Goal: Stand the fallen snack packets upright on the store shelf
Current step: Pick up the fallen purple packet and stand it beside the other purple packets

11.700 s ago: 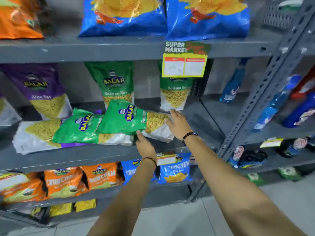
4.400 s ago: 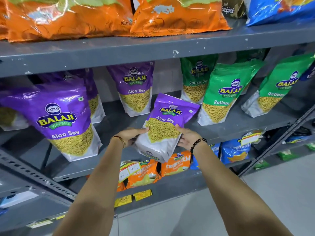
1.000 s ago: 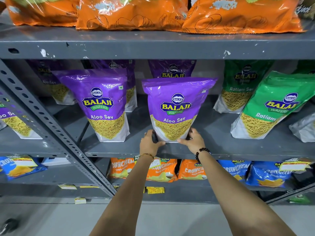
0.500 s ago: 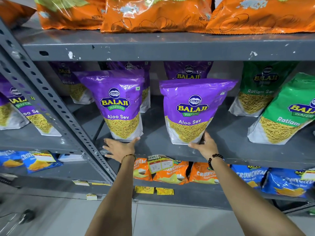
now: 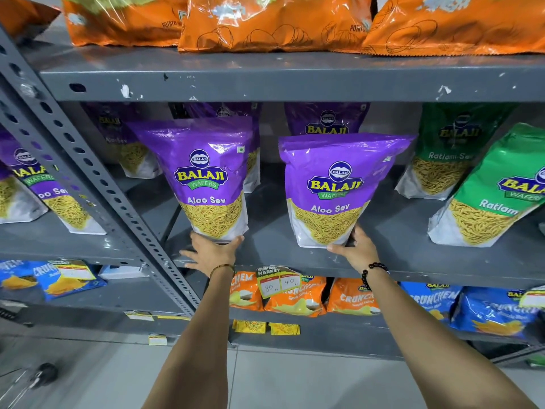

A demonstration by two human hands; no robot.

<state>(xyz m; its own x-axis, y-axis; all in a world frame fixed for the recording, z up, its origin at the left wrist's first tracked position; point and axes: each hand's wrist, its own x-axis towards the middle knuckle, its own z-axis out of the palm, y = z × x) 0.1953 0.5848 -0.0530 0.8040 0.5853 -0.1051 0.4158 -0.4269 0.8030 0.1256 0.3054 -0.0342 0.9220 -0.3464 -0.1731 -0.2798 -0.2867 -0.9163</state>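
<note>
Purple Aloo Sev pkts: 2 in front row on middle shelf (image 5: 383, 261), both upright, long axis vertical, labels facing out; at least 3 more purple behind them, partly hidden, and 2 more past the slotted post (image 5: 88, 184) at far left.
Left front pkt (image 5: 206, 178): stands near shelf edge, top leaning slightly left.
Right front pkt (image 5: 336, 187): stands near shelf edge, well apart from left one.
Green Ratlami pkts: 2 seen at right; rear one (image 5: 451, 152) upright, front one (image 5: 498, 190) tilted, top to the right.
Left hand (image 5: 213, 252): fingers spread, flat on shelf edge, fingertips touching base of left front pkt; not clamped on it.
Right hand (image 5: 355, 249): at lower right corner of right front pkt, thumb under its base, fingers up its side; loose hold, not a full clamp.
Orange bags: 4 lying on top shelf.
Lower shelf: 3 orange Crunchem pkts, blue ones either side.
Price tag (image 5: 277, 280): 1, hung under shelf edge betw. the arms.
</note>
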